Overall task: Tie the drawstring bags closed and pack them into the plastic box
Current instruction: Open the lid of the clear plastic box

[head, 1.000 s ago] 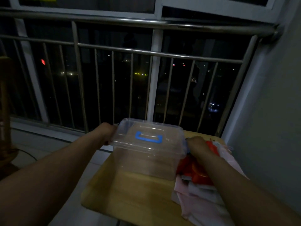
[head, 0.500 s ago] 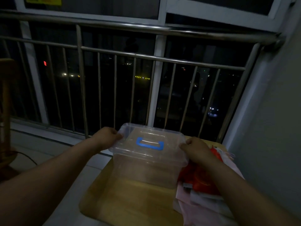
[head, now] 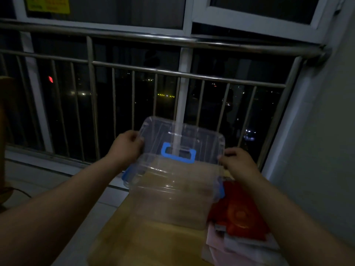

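Observation:
A clear plastic box [head: 169,200] stands on a small wooden table [head: 146,244]. Its clear lid [head: 194,137], with a blue handle [head: 178,153], is lifted off and tilted up above the box. My left hand [head: 125,146] grips the lid's left edge and my right hand [head: 237,163] pinches its right edge. Blue side latches [head: 127,174] hang open on the box. A pile of drawstring bags, a red one [head: 238,215] on top of pink and white ones [head: 230,248], lies on the table just right of the box.
A steel railing [head: 172,73] and a dark window run close behind the table. A grey wall [head: 317,150] stands to the right. Tiled floor [head: 38,181] lies to the left, with a brown wooden object [head: 3,131] at the far left edge.
Both hands have lifted the lid off the box and tilted it upward. The side latches now hang loose. The box itself stays on the table.

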Demonstrator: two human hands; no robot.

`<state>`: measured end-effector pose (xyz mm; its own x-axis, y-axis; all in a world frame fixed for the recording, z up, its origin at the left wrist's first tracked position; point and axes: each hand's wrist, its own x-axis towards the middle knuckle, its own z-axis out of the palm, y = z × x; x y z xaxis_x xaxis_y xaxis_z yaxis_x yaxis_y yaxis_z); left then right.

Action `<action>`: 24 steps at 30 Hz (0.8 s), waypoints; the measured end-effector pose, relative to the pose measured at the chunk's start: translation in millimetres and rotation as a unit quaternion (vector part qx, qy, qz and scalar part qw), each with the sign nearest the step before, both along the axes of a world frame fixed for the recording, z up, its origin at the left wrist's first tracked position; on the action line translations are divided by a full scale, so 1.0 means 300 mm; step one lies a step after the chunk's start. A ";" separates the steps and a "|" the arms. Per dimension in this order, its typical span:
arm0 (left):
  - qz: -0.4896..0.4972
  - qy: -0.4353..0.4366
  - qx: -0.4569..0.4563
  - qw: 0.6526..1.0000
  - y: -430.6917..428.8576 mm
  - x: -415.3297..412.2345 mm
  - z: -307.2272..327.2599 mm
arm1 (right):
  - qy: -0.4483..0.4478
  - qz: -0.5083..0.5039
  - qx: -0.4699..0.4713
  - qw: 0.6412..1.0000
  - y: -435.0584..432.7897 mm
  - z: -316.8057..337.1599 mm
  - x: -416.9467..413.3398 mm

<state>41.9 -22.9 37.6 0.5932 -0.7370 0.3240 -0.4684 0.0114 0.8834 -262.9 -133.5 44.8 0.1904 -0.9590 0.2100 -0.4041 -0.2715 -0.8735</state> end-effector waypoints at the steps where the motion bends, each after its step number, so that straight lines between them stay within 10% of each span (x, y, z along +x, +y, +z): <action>1: 0.001 0.009 -0.023 1.000 -0.012 -0.008 0.027 | -0.029 0.009 -0.009 1.000 -0.008 0.033 -0.004; 12: -0.079 -0.021 0.036 0.996 -0.304 0.030 0.133 | -0.048 -0.013 -0.039 0.998 -0.378 0.109 0.061; 24: -0.093 -0.123 0.183 0.971 -0.305 0.085 0.003 | 0.146 -0.009 0.047 0.988 -0.748 -0.250 0.187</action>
<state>67.5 -114.3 38.4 0.3767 -0.9164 0.1351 -0.6852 -0.1775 0.7064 -207.0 -358.0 -30.2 0.2119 -0.9755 0.0585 -0.6466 -0.1848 -0.7401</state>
